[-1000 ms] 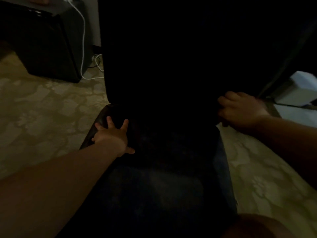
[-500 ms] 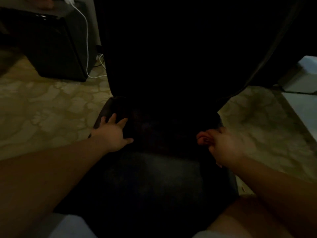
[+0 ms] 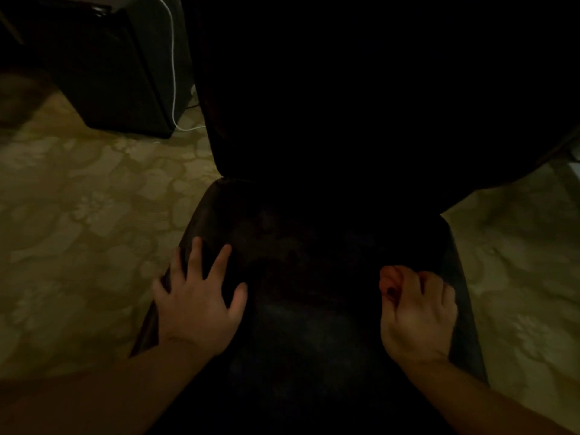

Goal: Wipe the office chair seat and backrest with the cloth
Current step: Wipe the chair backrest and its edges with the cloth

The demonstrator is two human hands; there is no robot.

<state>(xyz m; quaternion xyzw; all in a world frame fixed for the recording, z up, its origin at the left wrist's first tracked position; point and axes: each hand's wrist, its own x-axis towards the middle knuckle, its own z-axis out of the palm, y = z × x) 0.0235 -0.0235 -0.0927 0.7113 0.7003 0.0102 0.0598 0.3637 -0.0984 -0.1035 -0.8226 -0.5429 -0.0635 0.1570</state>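
The office chair is very dark in this dim head view. Its seat lies right below me and its tall backrest rises behind it. My left hand rests flat on the seat's left edge with the fingers spread. My right hand sits on the right side of the seat with its fingers curled. A small dark bit of cloth shows pinched between thumb and fingers; the rest of the cloth is lost in the dark.
A dark cabinet stands at the back left with a white cable hanging down its side to the floor. Patterned beige floor surrounds the chair on both sides. A pale object's edge shows at the far right.
My right hand came down from the backrest's right edge onto the right side of the seat. My left hand slid slightly toward me along the seat's left edge.
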